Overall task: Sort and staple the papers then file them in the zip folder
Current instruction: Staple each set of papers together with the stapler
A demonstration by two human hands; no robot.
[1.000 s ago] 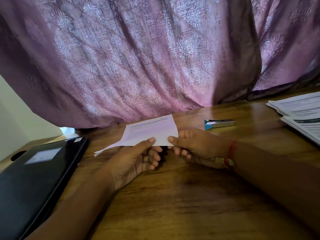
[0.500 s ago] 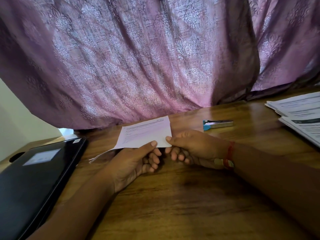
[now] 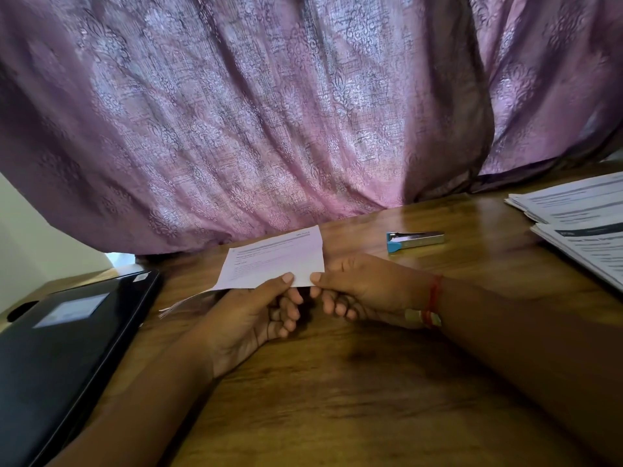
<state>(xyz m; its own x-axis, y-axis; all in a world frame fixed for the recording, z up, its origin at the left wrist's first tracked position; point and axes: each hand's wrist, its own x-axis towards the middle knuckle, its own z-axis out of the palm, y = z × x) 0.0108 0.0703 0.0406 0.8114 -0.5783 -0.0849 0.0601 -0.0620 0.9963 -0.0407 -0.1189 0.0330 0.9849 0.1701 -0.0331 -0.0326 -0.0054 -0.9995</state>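
The set of papers [image 3: 274,261] has slid a little toward the table's left edge since a second ago, both hands travelling with it. The left hand [image 3: 249,318] pinches its near edge, thumb on top and fingers [image 3: 286,311] curled beneath; the right hand [image 3: 357,288] pinches the near right corner (probably squaring the sheets for stapling). The stapler [image 3: 415,240] lies untouched toward the far edge, the zip folder [image 3: 67,345] at the left edge, and more papers [image 3: 580,224] at the right edge.
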